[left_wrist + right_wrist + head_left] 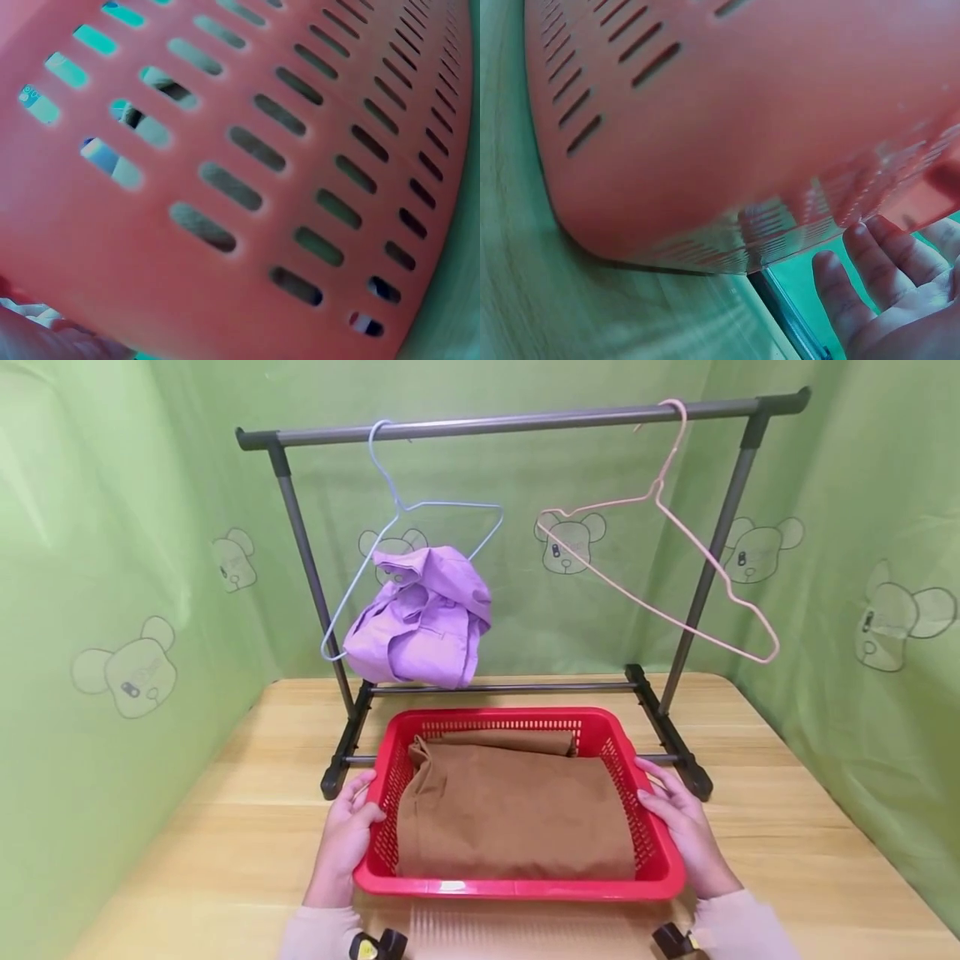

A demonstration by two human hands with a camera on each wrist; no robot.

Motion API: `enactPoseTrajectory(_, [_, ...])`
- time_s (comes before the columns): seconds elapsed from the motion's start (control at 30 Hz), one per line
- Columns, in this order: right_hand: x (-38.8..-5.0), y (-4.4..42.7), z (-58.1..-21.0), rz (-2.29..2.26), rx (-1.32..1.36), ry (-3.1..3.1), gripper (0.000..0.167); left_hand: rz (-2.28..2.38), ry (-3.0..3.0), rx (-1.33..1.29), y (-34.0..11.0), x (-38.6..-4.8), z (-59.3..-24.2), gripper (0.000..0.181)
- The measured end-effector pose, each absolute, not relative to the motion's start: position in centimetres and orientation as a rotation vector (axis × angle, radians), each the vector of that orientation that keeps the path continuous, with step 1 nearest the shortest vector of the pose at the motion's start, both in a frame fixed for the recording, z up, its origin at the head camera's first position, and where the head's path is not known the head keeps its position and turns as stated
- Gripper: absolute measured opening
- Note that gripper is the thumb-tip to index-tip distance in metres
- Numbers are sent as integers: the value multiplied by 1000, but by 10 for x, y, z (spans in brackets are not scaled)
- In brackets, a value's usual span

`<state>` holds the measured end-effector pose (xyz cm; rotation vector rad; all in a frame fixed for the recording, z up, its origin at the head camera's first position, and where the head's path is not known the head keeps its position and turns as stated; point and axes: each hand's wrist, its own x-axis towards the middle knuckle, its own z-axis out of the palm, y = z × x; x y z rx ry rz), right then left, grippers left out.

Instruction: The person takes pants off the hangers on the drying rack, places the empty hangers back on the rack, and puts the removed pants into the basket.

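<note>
A red plastic basket with slotted walls is centred at the front of the table, holding a folded brown garment. My left hand grips its left rim, thumb on top. On the opposite side, my right hand holds the right rim between thumb and fingers. The basket wall fills the left wrist view, with a little of the left hand at the bottom corner. In the right wrist view, the right hand's fingers reach under the rim; the base lies at or very near the tabletop.
Behind the basket stands a dark metal clothes rack on the wooden table. A blue hanger with a bunched purple garment hangs at left, a bare pink hanger at right. Green bear-print cloth surrounds the table.
</note>
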<state>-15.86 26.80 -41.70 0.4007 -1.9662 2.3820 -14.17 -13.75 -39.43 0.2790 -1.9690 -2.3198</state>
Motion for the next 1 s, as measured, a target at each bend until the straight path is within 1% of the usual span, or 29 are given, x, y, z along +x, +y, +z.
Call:
enactPoseTrajectory(0.73, [-161,272,-417,2371,382,-1994,48,-2279,-2063,285,-138,-149,-391,57])
enactPoseTrajectory(1.0, [-161,269,-418,2375,365,-2012,47,-2300,-2125,194,-150,-150,-386,61])
